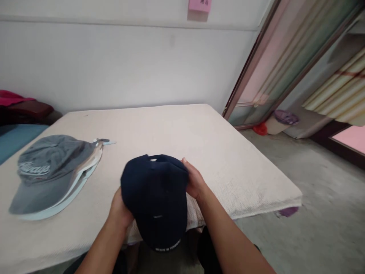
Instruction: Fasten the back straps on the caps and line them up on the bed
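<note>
a dark blue cap [155,198] was held between both hands above the near edge of a table [216,152] covered in a cream cloth; its brim pointed toward the person, with small white lettering along the brim's edge, too small to read; the strap opening at the back faced away, toward the wall. the left hand [119,211] gripped the cap's left side, its fingers hidden behind the crown; the right hand [195,182] gripped the right side, thumb laid on top of the fabric, the other fingers out of sight beneath; so the hands were apart, one on each side, both closed on the cap; the cap's front half hung past the table edge, over the person's lap.

to the left on the table, well apart from the hands, lay a stack of grey caps [54,171], brims pointing toward the near left corner, with pale stitched lettering on the top one and lighter brims showing under it; a small tag stuck out at the back of the stack. beyond the table's far left corner sat a red cloth [14,99] on something dark, beside a teal surface [17,139]. a pink note [199,5] was stuck high on the white wall. to the right stood a sliding glass door [273,64], and on the grey floor by it a red thing [260,128] just beside a pale tub with a purple lid [283,120].
</note>
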A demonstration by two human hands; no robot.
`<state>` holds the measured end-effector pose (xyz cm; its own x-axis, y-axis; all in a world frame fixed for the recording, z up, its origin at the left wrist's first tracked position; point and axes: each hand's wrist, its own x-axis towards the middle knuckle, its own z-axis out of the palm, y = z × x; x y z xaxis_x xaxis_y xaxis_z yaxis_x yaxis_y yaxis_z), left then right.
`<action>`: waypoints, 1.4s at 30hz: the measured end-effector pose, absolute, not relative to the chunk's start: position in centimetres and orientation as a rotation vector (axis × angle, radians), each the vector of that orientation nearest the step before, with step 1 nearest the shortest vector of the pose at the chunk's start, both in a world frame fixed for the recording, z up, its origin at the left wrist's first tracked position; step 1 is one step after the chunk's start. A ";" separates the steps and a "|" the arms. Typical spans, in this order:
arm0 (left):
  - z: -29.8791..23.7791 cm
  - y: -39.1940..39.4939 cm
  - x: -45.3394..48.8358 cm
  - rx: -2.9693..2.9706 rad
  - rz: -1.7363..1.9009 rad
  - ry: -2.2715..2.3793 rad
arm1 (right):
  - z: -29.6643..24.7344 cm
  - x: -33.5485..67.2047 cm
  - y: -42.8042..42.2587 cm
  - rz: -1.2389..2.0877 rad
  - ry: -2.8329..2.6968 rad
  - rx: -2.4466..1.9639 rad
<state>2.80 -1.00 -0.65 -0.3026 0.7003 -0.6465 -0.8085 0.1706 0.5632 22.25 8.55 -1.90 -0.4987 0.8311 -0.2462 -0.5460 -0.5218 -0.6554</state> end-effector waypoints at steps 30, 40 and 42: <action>-3.2 5.6 5.4 -0.049 1.513 1.038 | -3.1 35.2 20.5 1.608 -0.728 -0.737; -3.6 5.4 5.4 -0.152 1.473 1.104 | -6.4 44.5 31.9 1.241 -0.548 -1.189; -3.6 5.5 5.3 -0.160 1.473 1.095 | -7.3 45.3 32.4 1.192 -0.534 -1.291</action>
